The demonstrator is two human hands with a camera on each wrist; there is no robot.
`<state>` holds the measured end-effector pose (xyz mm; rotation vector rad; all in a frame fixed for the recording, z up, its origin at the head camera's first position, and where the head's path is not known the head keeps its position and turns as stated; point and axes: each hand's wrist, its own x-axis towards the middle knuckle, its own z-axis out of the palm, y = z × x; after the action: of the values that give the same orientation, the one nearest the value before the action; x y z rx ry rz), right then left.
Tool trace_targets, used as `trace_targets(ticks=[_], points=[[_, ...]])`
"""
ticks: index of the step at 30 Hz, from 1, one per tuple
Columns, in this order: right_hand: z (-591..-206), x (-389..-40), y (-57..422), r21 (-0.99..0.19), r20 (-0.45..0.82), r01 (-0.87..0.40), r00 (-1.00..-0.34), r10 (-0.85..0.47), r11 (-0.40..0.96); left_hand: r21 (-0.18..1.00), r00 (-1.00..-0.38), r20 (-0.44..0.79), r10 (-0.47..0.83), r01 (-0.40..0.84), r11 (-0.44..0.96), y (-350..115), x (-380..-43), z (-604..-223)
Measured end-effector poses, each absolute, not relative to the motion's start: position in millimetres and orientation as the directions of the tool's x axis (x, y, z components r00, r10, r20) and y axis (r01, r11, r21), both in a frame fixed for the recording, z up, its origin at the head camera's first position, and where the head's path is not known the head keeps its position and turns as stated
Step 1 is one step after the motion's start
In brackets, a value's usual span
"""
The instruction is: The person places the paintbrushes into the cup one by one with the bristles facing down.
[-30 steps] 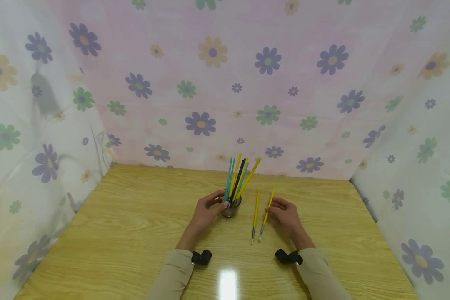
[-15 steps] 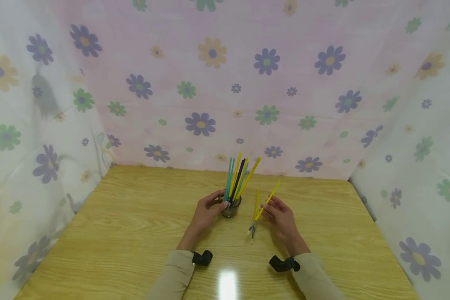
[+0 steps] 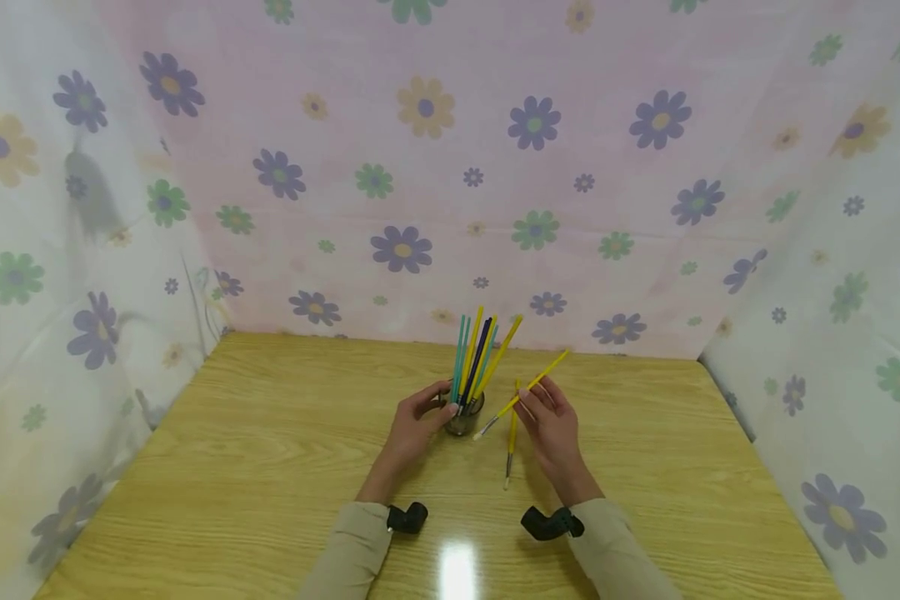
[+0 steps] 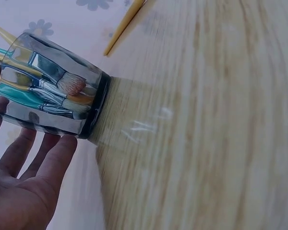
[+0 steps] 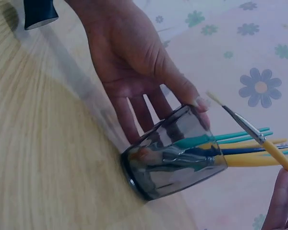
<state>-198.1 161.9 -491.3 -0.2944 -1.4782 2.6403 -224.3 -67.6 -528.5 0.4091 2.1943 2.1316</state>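
My left hand (image 3: 411, 429) holds a smoky clear glass (image 3: 461, 426) by its side, thumb at the rim and fingers against the wall. Inside stand several paintbrushes (image 3: 487, 350) with teal, yellow and dark blue handles, bristles down; the bristles show through the glass (image 4: 50, 86) in the left wrist view. To the right of the glass, my right hand (image 3: 557, 427) pinches a yellow paintbrush (image 3: 548, 367) by its handle. That brush slants, its pale bristle end toward the glass and lower than its handle end. Another yellow paintbrush (image 3: 511, 446) lies on the table, partly behind the held one.
The wood-grain table (image 3: 270, 433) reaches back to a flower-patterned cloth (image 3: 457, 208), which also hangs at both sides. A black wrist device (image 3: 407, 517) sits on the left forearm, and another black wrist device (image 3: 551, 523) on the right.
My right hand has moved left and slightly away from me, tilting the yellow paintbrush so its bristle end swings left toward the glass. The left hand stays on the glass.
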Motion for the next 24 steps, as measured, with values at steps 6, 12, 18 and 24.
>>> trace_targets(ticks=[6,12,18,24], points=[[-483,-209,154,-0.85,-0.071,-0.085,-0.959,0.273,-0.52,0.987,-0.962,0.152,0.228,0.161,0.024,-68,-223,-527],[-480,-217,145,-0.847,0.014,-0.209,-0.928,0.373,-0.488,0.984,-0.958,0.167,0.233,0.177,0.024,-68,-224,-528],[-481,-222,134,-0.881,0.191,-0.339,-0.893,0.408,-0.329,0.982,-0.954,0.173,0.244,0.186,0.031,-69,-225,-527],[-484,-226,125,-0.904,0.303,-0.392,-0.871,0.386,-0.174,0.98,-0.954,0.184,0.237,0.196,0.025,-69,-226,-528]])
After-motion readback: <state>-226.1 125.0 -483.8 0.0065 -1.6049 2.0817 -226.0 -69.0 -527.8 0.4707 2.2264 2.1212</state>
